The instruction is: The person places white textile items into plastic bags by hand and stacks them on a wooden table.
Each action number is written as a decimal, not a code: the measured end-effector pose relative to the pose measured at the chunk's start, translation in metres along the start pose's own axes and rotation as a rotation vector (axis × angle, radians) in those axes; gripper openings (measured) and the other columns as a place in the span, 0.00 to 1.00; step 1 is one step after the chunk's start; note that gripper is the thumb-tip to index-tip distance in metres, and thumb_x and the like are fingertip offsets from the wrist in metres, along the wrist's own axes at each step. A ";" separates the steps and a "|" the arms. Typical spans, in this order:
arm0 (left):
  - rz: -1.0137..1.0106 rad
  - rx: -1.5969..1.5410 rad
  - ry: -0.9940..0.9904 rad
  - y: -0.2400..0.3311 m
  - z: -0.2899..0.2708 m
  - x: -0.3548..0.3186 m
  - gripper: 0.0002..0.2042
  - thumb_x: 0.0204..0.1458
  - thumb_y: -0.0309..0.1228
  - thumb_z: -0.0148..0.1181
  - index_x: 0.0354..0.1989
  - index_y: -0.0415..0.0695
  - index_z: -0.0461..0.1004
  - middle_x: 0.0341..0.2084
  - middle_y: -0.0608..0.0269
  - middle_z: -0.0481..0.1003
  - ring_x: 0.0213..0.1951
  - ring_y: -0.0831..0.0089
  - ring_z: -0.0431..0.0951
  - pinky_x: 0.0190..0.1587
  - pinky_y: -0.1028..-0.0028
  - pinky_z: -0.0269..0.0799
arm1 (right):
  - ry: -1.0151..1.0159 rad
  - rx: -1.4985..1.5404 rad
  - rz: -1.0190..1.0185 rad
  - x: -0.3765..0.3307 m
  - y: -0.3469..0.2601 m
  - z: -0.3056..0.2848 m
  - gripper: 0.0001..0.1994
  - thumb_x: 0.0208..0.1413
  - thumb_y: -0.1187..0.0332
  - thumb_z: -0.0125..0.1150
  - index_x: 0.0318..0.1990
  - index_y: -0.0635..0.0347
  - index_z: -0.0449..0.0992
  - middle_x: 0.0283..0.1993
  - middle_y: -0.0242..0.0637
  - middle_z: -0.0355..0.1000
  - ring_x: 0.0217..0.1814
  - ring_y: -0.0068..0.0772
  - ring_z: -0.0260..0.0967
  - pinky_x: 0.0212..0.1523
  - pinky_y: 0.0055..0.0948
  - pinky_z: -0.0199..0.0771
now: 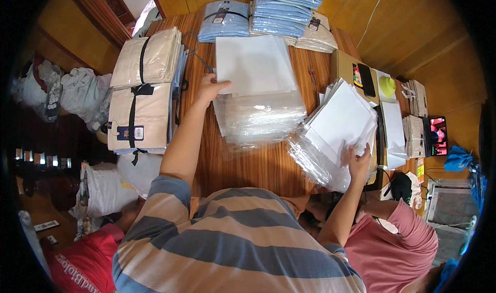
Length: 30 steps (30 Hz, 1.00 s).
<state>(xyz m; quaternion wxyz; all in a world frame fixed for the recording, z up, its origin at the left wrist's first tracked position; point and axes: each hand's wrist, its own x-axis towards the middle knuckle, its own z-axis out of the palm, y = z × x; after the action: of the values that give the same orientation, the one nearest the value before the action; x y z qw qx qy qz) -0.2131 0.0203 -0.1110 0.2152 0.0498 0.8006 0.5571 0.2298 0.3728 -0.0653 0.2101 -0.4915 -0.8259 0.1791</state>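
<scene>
On the table (232, 174), left hand (208, 89) open at paper (253, 65), right hand (359, 164) at sleeves (311, 161), grip unclear; their slickness could slide the pile.

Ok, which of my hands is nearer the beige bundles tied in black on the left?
Left. Your left hand is just right of the beige bundles, at the middle white sheets' edge; your right hand is far across the table, at the right-hand white sheets.

White sheets (253, 63) (clear sleeves (262, 121) adjoining)

White sheets (343, 114), lower ones mostly hidden, blue stack (284, 11) cut off above
</scene>
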 end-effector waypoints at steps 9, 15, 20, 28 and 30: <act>-0.199 -0.801 -0.198 0.015 -0.024 -0.124 0.18 0.50 0.24 0.67 0.50 0.45 0.73 0.42 0.64 0.77 0.38 0.71 0.77 0.30 0.73 0.73 | -0.188 0.645 -0.249 -0.061 -0.123 -0.001 0.31 0.54 0.68 0.70 0.63 0.65 0.65 0.67 0.46 0.63 0.64 0.43 0.65 0.57 0.36 0.71; -0.132 -0.921 -0.197 0.025 -0.018 -0.169 0.21 0.50 0.22 0.65 0.54 0.46 0.72 0.41 0.62 0.77 0.39 0.71 0.79 0.24 0.75 0.77 | -0.520 0.772 -0.403 -0.085 -0.219 0.015 0.51 0.46 0.65 0.78 0.75 0.57 0.50 0.60 0.49 0.69 0.53 0.39 0.72 0.49 0.33 0.76; -0.113 -1.040 -0.271 0.014 -0.018 -0.169 0.17 0.51 0.21 0.64 0.50 0.46 0.73 0.39 0.65 0.78 0.39 0.74 0.79 0.27 0.75 0.78 | -0.472 0.738 -0.471 -0.088 -0.238 0.007 0.51 0.42 0.70 0.80 0.74 0.54 0.54 0.43 0.38 0.74 0.34 0.24 0.70 0.35 0.25 0.76; -0.162 -0.890 -0.316 0.029 -0.015 -0.189 0.15 0.54 0.22 0.59 0.50 0.46 0.74 0.40 0.65 0.78 0.43 0.74 0.79 0.28 0.75 0.77 | -0.349 0.675 -0.630 -0.084 -0.231 0.010 0.25 0.47 0.77 0.75 0.56 0.59 0.78 0.31 0.31 0.72 0.26 0.18 0.66 0.29 0.20 0.71; -0.167 -0.916 -0.310 0.029 -0.015 -0.189 0.15 0.54 0.21 0.60 0.50 0.46 0.74 0.40 0.64 0.78 0.42 0.73 0.79 0.28 0.75 0.78 | -0.300 0.738 -0.566 -0.084 -0.221 0.019 0.20 0.48 0.77 0.74 0.51 0.61 0.80 0.29 0.31 0.72 0.27 0.18 0.66 0.29 0.20 0.71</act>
<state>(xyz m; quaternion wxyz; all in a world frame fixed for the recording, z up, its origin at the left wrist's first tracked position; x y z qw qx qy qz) -0.0530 -0.0426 -0.0256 0.3755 -0.0318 0.4330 0.8188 0.0935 0.1964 0.0156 0.2896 -0.1091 -0.8298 0.4644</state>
